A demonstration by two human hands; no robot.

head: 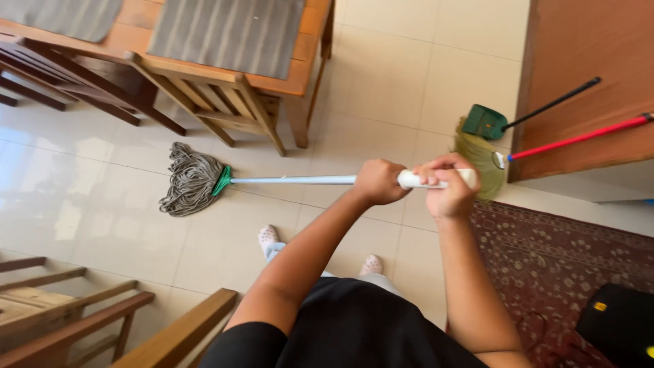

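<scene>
**Both hands on the mop, head parked by the table**

So here the left hand (pixel 379 181) is wrapped tight around the mop (pixel 293 180) handle, right where the pale blue pole meets the white grip. The right hand (pixel 446 184) is closed around the white grip too, just beside the left and nearer the end. Both fists are fully closed on it, no loose fingers that I can see.

The handle runs pretty much level across the view. The grey stringy mop head sits flat on the tile floor (pixel 381 82), spread out a bit, close to the legs of the chair (pixel 218 102) tucked under the wooden table (pixel 303 75).

Off to the right, a broom (pixel 480 160) with a red handle and a green dustpan (pixel 485 123) lean against the wall. A patterned rug (pixel 545 259) lies just under the right arm, and the person's slippers (pixel 268 236) are on the tiles below the handle.
</scene>
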